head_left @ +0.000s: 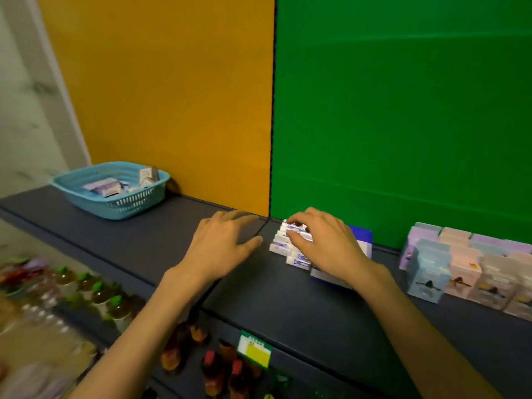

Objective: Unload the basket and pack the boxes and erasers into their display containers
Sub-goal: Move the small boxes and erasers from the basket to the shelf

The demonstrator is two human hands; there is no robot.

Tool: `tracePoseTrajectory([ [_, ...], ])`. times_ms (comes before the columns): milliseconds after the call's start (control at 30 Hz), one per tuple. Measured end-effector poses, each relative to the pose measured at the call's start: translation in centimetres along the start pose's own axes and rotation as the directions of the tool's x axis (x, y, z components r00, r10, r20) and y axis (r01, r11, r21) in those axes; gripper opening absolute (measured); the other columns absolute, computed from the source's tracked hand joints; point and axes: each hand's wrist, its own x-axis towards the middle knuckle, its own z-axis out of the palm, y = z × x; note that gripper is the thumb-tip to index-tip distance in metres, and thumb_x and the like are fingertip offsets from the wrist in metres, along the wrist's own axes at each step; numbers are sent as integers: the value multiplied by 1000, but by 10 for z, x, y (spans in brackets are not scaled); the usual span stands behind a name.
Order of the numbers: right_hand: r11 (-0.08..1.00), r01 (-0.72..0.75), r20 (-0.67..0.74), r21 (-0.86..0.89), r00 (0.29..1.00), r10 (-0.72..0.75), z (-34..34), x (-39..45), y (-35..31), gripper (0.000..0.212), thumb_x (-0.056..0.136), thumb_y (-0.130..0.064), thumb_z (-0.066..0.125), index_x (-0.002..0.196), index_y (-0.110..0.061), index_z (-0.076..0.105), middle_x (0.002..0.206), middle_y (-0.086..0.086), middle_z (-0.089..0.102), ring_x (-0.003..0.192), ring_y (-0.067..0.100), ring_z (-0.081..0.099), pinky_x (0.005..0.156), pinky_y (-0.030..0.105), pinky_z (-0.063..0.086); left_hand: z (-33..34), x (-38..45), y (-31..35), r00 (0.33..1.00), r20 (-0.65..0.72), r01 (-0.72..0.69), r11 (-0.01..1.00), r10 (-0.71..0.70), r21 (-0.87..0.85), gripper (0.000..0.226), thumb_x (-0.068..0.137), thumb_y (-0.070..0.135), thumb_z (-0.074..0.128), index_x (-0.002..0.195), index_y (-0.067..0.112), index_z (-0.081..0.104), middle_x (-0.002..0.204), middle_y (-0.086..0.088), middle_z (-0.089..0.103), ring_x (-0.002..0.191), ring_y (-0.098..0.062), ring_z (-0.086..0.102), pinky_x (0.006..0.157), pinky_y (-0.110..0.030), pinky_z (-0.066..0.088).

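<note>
- One basket [115, 197], far left on the shelf [288, 298], a few boxes inside.
- Your left hand [221, 243]: fingers spread, holding nothing, over bare shelf.
- Your right hand [322, 243]: pinching erasers [283, 243] in the blue container [361, 234] by the back wall; count unclear.

Behind the dark grey shelf [121, 240] stands an orange wall panel [161, 90] beside a green wall panel [403, 110], meeting at a black seam. A pale marbled wall [23, 110] lies at far left.
</note>
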Motion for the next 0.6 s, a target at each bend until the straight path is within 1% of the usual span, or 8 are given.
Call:
tracePoseTrajectory([
  [67,999,32,8,5,999,-32,13,17,-30,33,99,-45,51,126,-30,61,117,-4,61,107,21,58,78,31,41,-8,-12,-34,1000,4,26,1000,-26,17,60,95,63,45,149,38,40,153,5,43,139,-21,40,107,-44,40],
  [167,998,69,6,13,998,-69,30,47,-76,35,99,-46,51,128,-29,61,118,-3,60,109,22,58,81,33,45,-23,-23,-87,998,21,63,997,-63,44,59,95,63,43,149,40,37,153,6,43,139,-20,39,108,-44,39],
  [400,994,110,-25,1,994,-110,71,110,-171,36,99,-48,51,128,-29,60,115,-5,60,107,18,59,81,37,51,-67,-45,-203,994,-19,108,992,-107,63,57,96,60,46,147,36,42,147,4,50,134,-21,44,105,-45,42],
  [600,993,117,-6,-26,993,-118,109,152,-237,39,98,-50,51,132,-31,56,119,-6,60,110,16,59,86,40,53,-92,-62,-286,987,-50,155,985,-152,78,56,96,58,47,146,35,45,147,4,51,132,-21,46,102,-43,45],
])
